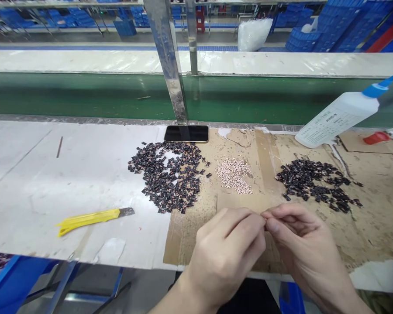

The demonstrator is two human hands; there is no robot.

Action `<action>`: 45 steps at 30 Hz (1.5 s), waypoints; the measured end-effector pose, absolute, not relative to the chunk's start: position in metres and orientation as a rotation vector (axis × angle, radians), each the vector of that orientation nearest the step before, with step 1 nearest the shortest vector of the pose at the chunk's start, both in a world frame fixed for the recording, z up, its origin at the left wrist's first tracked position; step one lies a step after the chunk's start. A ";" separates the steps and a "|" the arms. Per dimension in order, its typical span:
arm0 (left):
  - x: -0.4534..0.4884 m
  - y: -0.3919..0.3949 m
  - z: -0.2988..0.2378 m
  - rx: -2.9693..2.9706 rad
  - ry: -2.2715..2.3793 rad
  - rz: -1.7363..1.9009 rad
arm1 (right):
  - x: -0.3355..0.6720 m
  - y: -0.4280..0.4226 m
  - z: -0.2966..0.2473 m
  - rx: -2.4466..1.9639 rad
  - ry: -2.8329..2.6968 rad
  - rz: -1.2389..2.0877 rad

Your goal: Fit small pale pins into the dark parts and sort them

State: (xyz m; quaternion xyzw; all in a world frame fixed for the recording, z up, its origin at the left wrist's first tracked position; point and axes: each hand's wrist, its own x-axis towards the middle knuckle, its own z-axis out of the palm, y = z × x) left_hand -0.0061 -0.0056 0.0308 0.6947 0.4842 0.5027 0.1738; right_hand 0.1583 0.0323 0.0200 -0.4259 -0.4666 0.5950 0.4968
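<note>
My left hand (227, 248) and my right hand (303, 244) meet over the front of the cardboard sheet (190, 235), fingertips pinched together. Whatever sits between them is too small and too covered to name. Beyond my left hand lies a broad pile of small black pieces (170, 183) with coppery bits. A heap of tiny pinkish-metal parts (234, 174) is just past my fingertips. Another pile of small black pieces (314, 181), looking glossier, lies beyond my right hand.
A phone (186, 134) lies at the foot of a metal post (170, 65). A yellow utility knife (91, 220) rests on the left, blade exposed. At the right back a white bottle with a blue nozzle (339, 117) leans near a red cap (376, 138). Behind runs a green conveyor belt (101, 96).
</note>
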 end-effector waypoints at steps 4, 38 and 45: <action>-0.005 -0.006 0.037 1.580 1.316 1.430 | 0.162 0.026 0.022 -1.018 -1.317 1.345; -0.025 -0.039 0.006 1.040 1.462 1.210 | 0.190 0.012 0.001 -1.214 -2.204 0.536; -0.029 -0.036 0.011 1.215 1.589 1.247 | 0.187 0.015 0.001 -1.138 -2.307 0.414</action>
